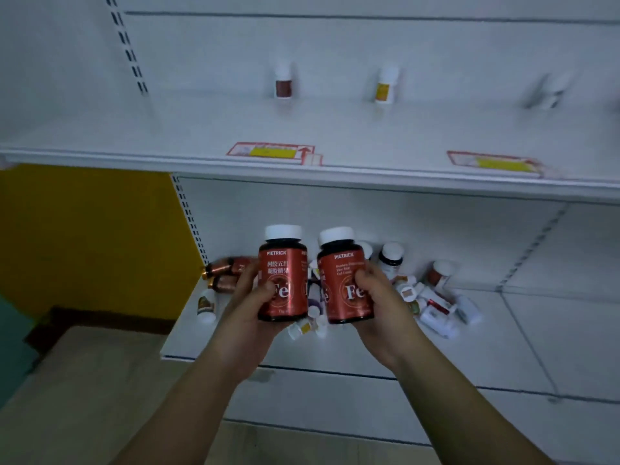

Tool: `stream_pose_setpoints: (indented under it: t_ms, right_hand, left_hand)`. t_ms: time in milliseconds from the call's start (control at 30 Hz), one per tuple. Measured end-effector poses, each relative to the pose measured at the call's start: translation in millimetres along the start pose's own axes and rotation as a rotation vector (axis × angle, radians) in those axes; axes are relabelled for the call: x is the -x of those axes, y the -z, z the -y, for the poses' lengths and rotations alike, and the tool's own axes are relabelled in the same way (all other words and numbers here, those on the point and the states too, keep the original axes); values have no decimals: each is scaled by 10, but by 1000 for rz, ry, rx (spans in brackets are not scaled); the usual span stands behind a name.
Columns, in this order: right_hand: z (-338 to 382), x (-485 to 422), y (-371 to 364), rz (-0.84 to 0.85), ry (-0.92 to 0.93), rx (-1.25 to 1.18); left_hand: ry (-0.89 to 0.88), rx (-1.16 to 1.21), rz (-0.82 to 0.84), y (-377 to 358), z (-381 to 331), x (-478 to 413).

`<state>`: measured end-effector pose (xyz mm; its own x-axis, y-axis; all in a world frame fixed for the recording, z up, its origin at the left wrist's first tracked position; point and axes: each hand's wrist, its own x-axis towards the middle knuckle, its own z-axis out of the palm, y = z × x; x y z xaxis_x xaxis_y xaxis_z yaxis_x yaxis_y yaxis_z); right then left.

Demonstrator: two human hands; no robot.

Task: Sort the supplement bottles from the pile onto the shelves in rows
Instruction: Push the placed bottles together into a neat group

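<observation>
Head camera, wide-angle, facing forward-down, near shelves [141, 129]

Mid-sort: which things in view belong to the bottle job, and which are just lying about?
Job: left hand gripping one red Fe bottle; right hand gripping a second Fe bottle; bottle pile on lower shelf; three upright bottles on upper shelf.
Lying about: two price tags at the upper shelf's front; yellow panel.

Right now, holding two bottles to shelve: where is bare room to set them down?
The upper shelf is bare left of the red-label bottle, and between it and the yellow-label bottle. The lower shelf is free right of the pile; the pile itself is crowded.
</observation>
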<state>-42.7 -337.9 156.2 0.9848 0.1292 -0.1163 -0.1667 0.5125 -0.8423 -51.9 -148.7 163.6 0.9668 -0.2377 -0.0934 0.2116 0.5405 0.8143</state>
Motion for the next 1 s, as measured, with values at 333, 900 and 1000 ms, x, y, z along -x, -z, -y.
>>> stream_pose_setpoints:
  t_ms: [333, 900, 1000]
  right_hand:
    - [656, 1070, 69, -293, 264, 179]
    - [2248, 3398, 2007, -597, 690, 265]
    - [2550, 3883, 2449, -661, 734, 310]
  left_hand:
    - [61, 65, 257, -839, -11, 202]
    - [126, -56, 725, -3926, 1444, 752]
    - [108, -104, 797, -4590, 1854, 887]
